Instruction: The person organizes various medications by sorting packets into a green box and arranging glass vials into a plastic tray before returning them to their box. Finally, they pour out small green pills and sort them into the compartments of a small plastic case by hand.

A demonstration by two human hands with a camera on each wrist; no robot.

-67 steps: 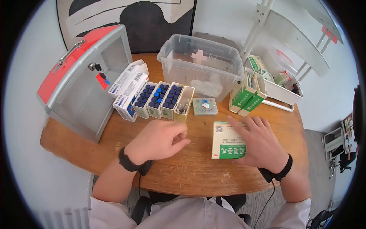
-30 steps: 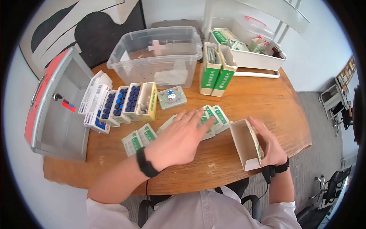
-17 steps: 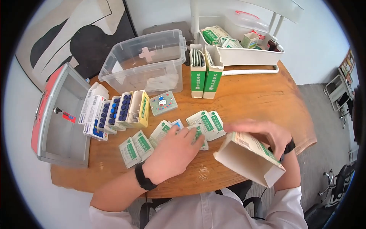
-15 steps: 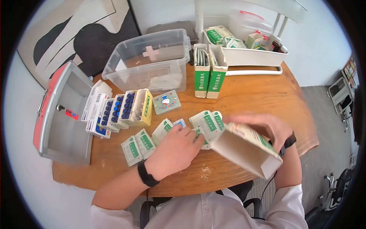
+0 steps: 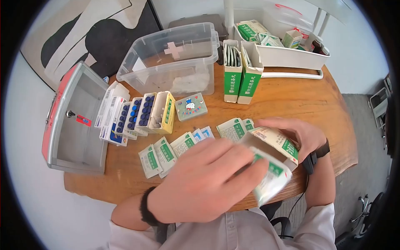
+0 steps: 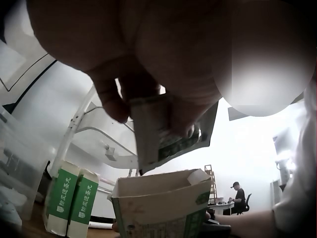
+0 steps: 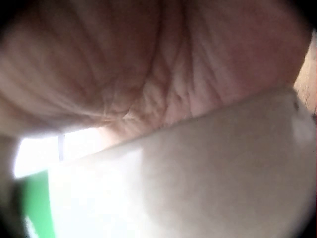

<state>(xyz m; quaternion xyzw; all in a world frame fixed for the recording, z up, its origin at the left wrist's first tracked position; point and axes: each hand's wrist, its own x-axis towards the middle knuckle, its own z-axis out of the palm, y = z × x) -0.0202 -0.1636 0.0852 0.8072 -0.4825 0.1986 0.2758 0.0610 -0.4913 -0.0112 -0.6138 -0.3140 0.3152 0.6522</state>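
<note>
Wooden table (image 5: 306, 102) | left hand (image 5: 198, 179) | pinched sachet (image 5: 271, 180), now lifted beside open box (image 5: 278, 139)

Head view downward, wrist views close beneath palms.

Beyond your wooden counter (image 5: 329, 121) you have a pale wall (image 5: 350, 54) with a black-framed abstract picture (image 5: 100, 37) leaning on it. To your right, grey flooring (image 5: 358, 112) carries a dark office chair (image 5: 368, 216); bright light washes out the far wall.
</note>
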